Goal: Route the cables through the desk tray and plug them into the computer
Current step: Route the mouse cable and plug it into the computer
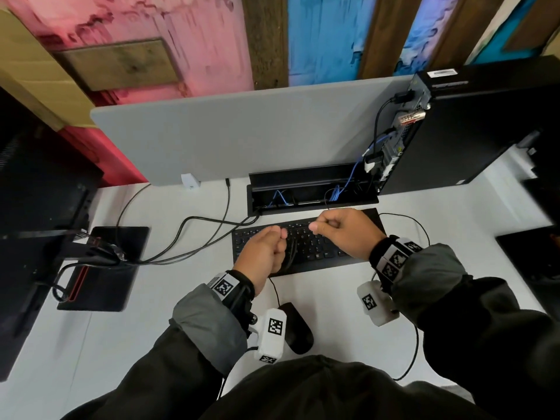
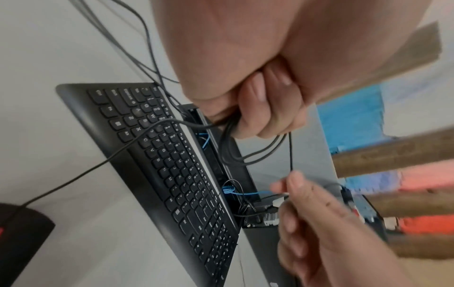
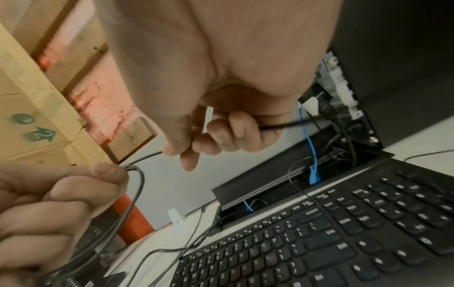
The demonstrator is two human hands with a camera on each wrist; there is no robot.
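1. The left hand (image 1: 264, 253) hovered over the keyboard (image 1: 306, 244), fingers curled round a bundle of looped black cable (image 2: 245, 153).
2. The right hand (image 1: 342, 230), at three o'clock of the left, pinched a thin stretch of the same cable between thumb and fingers, a small white tag (image 3: 209, 119) showing inside its grip.
3. The desk tray (image 1: 312, 180) lay open at twelve o'clock of the keyboard, with blue cables (image 1: 339, 192) inside (black ones too).
4. The computer (image 1: 472, 125) stood on the white bench (image 1: 151, 344) at two o'clock, several plugs already in its rear ports.
5. A mouse (image 1: 298, 328) lay at six o'clock.
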